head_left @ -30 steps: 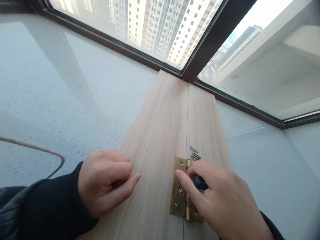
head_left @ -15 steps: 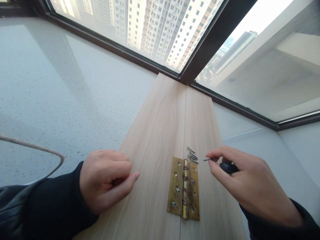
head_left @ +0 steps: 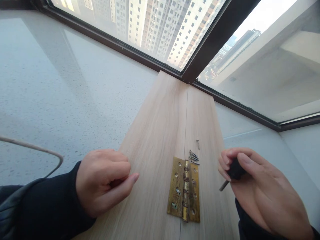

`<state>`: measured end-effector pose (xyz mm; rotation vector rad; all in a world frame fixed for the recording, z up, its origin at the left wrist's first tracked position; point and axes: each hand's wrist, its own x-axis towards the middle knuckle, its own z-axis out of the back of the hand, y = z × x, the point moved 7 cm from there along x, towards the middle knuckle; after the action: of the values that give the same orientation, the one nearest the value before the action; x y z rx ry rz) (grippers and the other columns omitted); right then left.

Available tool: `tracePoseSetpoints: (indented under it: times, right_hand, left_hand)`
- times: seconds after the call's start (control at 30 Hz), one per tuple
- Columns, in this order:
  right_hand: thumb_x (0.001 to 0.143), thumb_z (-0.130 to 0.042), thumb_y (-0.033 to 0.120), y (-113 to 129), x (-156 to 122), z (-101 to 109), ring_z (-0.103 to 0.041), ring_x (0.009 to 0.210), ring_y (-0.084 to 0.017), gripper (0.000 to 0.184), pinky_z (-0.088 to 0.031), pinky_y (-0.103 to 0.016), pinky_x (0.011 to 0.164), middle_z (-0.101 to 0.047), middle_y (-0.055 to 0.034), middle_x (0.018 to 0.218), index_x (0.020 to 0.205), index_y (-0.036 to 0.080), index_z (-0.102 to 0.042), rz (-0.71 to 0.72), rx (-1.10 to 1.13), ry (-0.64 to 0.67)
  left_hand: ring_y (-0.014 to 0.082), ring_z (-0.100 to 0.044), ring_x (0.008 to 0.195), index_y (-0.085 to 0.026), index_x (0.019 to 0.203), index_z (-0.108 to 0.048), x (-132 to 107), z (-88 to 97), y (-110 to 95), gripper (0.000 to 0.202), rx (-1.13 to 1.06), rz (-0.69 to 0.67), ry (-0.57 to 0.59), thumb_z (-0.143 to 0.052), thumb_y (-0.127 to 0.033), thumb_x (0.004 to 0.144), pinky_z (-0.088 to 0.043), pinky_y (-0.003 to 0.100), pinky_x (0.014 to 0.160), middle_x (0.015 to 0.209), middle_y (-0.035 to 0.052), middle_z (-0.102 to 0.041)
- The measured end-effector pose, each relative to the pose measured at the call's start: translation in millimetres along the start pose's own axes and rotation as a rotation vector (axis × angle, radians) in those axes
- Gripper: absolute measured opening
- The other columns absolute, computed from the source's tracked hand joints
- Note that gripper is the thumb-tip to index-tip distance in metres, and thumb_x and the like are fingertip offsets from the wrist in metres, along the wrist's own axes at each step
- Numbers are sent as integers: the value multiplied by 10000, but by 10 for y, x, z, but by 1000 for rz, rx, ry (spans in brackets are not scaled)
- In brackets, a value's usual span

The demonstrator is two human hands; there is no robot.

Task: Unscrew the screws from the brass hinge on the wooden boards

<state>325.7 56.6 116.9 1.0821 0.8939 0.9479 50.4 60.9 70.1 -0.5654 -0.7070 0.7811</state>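
A brass hinge [head_left: 184,190] lies flat across the seam of two pale wooden boards [head_left: 160,133]. Several small screws [head_left: 193,156] lie just above it, and one more screw [head_left: 198,144] lies a little farther up. My right hand [head_left: 257,186] hovers to the right of the hinge, closed round a short black-handled screwdriver [head_left: 232,175] whose metal tip points down and left. My left hand [head_left: 105,180] rests on the left board in a loose fist, with nothing visible in it.
The boards lie on a speckled white sill [head_left: 62,93] that runs up to a dark window frame [head_left: 200,50]. A thin curved cord [head_left: 37,150] crosses the sill at the left. Tall buildings show through the glass.
My right hand drew back from over the hinge to its right. It dropped a screw beside the pile and turned the screwdriver tip downward. My left hand stayed put.
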Motion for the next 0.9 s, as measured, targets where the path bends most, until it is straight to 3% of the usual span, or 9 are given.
tracePoseSetpoints:
  times: [0.1, 0.27, 0.4, 0.53, 0.7, 0.83, 0.9]
  right_hand:
    - [801, -471, 283, -92, -112, -112, -438, 601, -154, 178, -400, -288, 501, -406, -15, 667, 696, 234, -606, -102, 279, 26]
    - [790, -439, 283, 66, -341, -357, -307, 490, -149, 158, -323, -282, 405, -231, 29, 575, 648, 244, -498, 54, 413, 131]
    - [816, -459, 325, 68, -508, -579, -288, 441, -136, 157, -311, -262, 367, -225, 41, 511, 680, 254, -493, 130, 457, 209]
    - [884, -400, 296, 39, -554, -587, -310, 436, -126, 251, -334, -239, 371, -249, 40, 483, 662, 240, -502, 230, 431, 87]
    - [835, -473, 352, 46, -553, -658, -354, 459, -131, 181, -364, -249, 391, -303, 31, 486, 692, 249, -513, 249, 365, 259]
    - [939, -339, 402, 37, -595, -487, -330, 400, -130, 350, -347, -250, 356, -287, 42, 450, 664, 250, -492, 324, 450, 102]
    - [950, -320, 430, 66, -636, -533, -321, 371, -127, 405, -353, -255, 345, -275, 47, 425, 622, 243, -468, 372, 440, 112]
  left_hand:
    - [87, -259, 486, -160, 509, -283, 6, 8, -11, 390, 13, -4, 4, -484, -145, 842, -206, 295, 499, 505, -51, -265]
    - [84, -247, 495, -155, 511, -286, 4, 16, -11, 387, 10, -4, 6, -502, -138, 832, -205, 285, 505, 511, -54, -263]
    - [85, -239, 500, -151, 524, -277, 1, 14, -5, 383, 18, 2, 10, -488, -148, 843, -195, 285, 510, 514, -53, -260]
    - [87, -236, 504, -150, 534, -269, -6, 5, 5, 381, 12, 13, 13, -483, -156, 849, -187, 289, 517, 521, -51, -255]
    - [86, -230, 510, -145, 537, -270, -10, 3, 6, 381, -9, 13, 3, -492, -150, 847, -186, 283, 520, 526, -54, -249]
    - [85, -231, 508, -149, 535, -271, -9, 3, 6, 379, -5, 10, 6, -495, -144, 840, -190, 287, 519, 525, -55, -250]
    - [84, -232, 508, -150, 533, -271, -7, 4, 6, 379, -1, 12, 10, -497, -142, 837, -192, 286, 519, 525, -54, -253]
